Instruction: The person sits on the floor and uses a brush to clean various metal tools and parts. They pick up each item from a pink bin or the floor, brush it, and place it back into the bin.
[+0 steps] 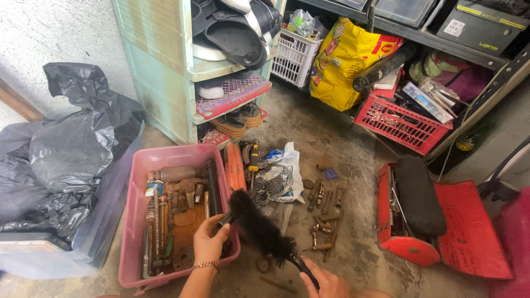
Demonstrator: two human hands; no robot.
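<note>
A long black bristle brush (258,227) stretches diagonally above the floor between my two hands. My left hand (208,243), with a bracelet at the wrist, grips its upper end over the edge of a pink plastic tub (138,221). My right hand (326,281) holds the brush's thin black handle at the lower end, near the bottom of the view. The tub holds several rusty tools and metal rods (171,209).
Rusty sockets and bits (326,212) lie on the concrete floor, beside a plastic bag with a chain (276,179). An open red toolbox (436,221) is at right. A black bin bag (66,149) sits left. Shoe shelf (221,66), red crate (400,124) and yellow bag (345,60) stand behind.
</note>
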